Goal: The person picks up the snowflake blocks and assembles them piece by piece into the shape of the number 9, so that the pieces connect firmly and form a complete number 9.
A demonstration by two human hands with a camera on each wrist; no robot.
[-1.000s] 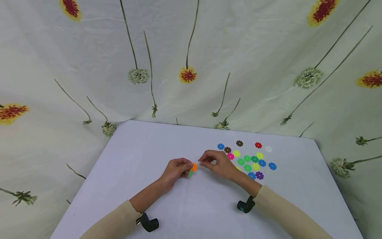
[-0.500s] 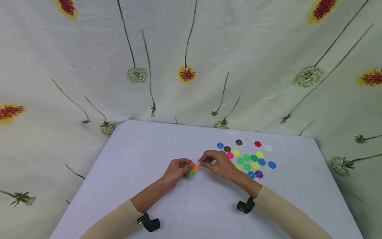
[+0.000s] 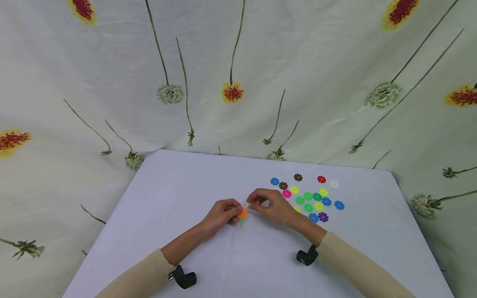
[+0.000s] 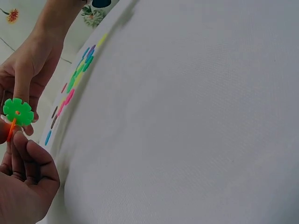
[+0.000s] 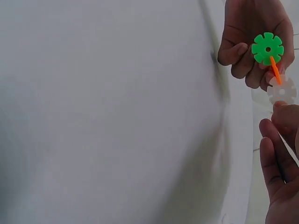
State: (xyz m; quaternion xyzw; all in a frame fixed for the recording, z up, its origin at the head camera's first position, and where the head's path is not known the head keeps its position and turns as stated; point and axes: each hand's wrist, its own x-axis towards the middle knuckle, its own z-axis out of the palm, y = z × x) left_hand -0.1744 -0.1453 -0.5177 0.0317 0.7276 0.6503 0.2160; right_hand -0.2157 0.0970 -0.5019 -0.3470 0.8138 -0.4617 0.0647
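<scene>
The orange disc (image 3: pixel 242 214) sits between the two hands above the table (image 3: pixel 238 269), and the left hand (image 3: pixel 222 217) is the nearer, its thumb and fingers pinching that disc by its left side. The right hand (image 3: pixel 273 205), to the right of the orange disc, pinches the white disc (image 3: pixel 246 205), which leans in from the orange disc's upper right; seen from the head it is a thin sliver, its long axis running from the orange disc up to the right fingertips. Whether its notch has gone into the orange one cannot be told. The green disc (image 3: pixel 241 222) joins the orange disc on the side toward the person, crosswise to it. From the head the orange disc shows broad and the green one narrow; both wrist views turn this about, with the green face full on and the orange disc a slim bar. Only the right wrist view shows the white face clearly, overlapping the orange bar's end; the left wrist view mostly hides it. Loose discs (image 3: pixel 308 208) lie right of the orange disc.
</scene>
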